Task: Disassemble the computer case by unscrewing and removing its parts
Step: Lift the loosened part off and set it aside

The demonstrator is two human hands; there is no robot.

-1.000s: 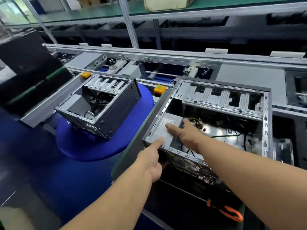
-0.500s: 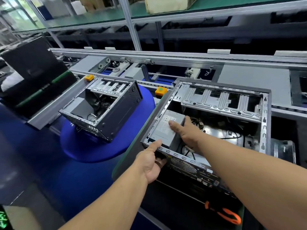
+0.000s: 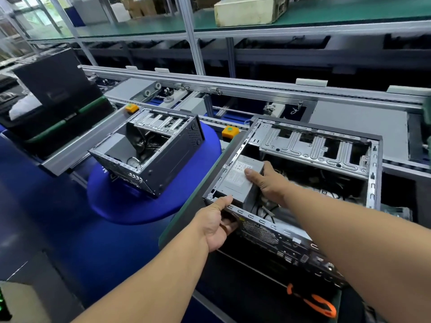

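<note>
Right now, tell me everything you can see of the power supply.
The power supply is a grey metal box with a white printed label on top. It sits tilted in the near-left corner of the open case. The right hand grips its right side, thumb on the label. The left hand holds the case edge beside it.

Both bare forearms reach forward and away from the camera, the left from the lower left, the right from the right edge. The left hand (image 3: 218,223) sits nearer the body, thumb stretched straight up and forward, the other fingers curled underneath out of sight in a grip. The right hand (image 3: 268,183) lies farther out, thumb pointing left, fingers wrapped down over an edge and mostly hidden.
</note>
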